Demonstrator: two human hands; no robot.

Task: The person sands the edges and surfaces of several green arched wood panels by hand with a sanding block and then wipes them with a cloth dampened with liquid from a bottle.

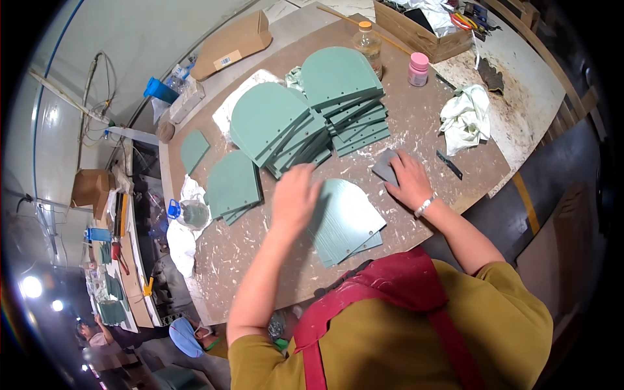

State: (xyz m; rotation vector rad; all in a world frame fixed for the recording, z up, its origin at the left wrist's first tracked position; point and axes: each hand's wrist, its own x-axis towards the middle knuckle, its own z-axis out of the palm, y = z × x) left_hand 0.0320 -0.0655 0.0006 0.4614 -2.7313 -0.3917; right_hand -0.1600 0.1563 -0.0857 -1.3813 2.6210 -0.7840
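Speckled brown surface [416, 123], and nearest the person lies a small stack of arched green panels [348, 221]. Left hand [294, 195] presses flat on its left edge, fingers together, blurred. Right hand [408, 179], just right of the stack, fingers spread over a grey sanding block [385, 167]. Looks like sanding; next calls for bringing the block onto the panel.

A small stack of green arch-shaped panels [348, 221] lies flat on the near middle of the worktable, rounded ends pointing far, straight edges near. The top panel is pale green with a faint grain and small holes along its right edge; the lower ones peek out, slightly fanned, at the near right corner. Its left part is hidden under a hand. Just far-right of the stack, touching the table, lies a small grey sanding block [385, 166], flat and partly covered.
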